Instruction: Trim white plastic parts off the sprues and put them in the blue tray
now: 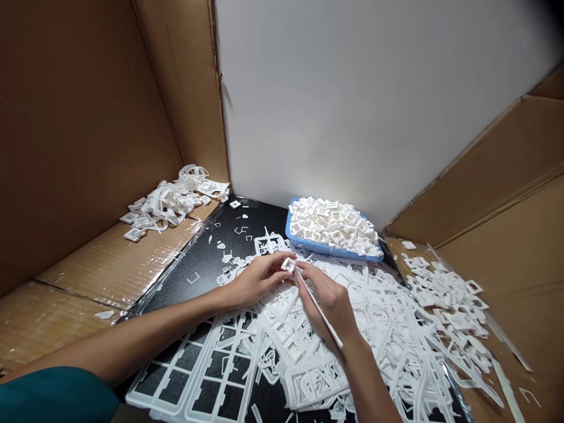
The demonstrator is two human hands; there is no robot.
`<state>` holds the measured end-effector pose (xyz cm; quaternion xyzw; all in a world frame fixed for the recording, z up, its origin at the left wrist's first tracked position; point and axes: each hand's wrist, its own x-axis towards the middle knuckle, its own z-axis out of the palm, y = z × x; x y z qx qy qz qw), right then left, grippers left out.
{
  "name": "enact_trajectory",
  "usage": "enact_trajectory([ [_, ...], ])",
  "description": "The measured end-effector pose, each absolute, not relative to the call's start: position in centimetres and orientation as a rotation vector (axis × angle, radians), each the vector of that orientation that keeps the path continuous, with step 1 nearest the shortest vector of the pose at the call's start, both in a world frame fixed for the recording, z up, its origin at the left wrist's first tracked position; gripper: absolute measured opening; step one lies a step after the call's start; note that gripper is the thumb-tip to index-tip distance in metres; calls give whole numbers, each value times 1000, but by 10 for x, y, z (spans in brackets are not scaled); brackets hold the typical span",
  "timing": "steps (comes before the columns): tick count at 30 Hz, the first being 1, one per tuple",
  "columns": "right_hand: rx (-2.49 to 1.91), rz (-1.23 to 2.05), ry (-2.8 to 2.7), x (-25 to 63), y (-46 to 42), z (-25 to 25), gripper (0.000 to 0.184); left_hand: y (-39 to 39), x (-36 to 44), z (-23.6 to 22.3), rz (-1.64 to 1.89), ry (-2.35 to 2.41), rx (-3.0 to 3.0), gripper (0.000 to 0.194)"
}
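Observation:
My left hand (259, 279) pinches a small white square plastic frame (288, 265) between thumb and fingers. Gripped like a pen in my right hand (328, 296) is a thin white stick-shaped tool (321, 312). Its upper end meets the right side of the square piece; the exact tip is too small to make out. Both hands are over a heap of white plastic offcuts and frames (379, 329). Beyond them, a blue tray (288, 229) is piled high with similar small white square pieces (332, 223).
White grid frames (211, 376) lie at the front left on the black table (185, 288), with scraps scattered around. More white pieces are piled on cardboard at left (170, 202) and right (453, 299). Cardboard walls (88, 117) and a white panel (352, 106) surround the space.

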<state>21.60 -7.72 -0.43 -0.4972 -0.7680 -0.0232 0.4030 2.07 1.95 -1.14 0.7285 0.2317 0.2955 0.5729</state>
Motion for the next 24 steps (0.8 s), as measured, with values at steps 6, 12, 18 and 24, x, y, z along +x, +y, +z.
enact_trajectory([
  [6, -1284, -236, -2052, 213, -76, -6, 26, 18, 22, -8, 697, 568, 1759, 30],
  [12, -1323, -554, -2152, 203, -77, -6, 20, 18, 22, -6, 713, 623, 1734, 30],
  [18, -1437, -599, -1872, 209, -79, -3, 18, 17, 21, -2, 680, 589, 1643, 35],
  [24, -1740, -456, -1688, 226, -84, -1, 17, 19, 21, -3, 754, 566, 1551, 37],
])
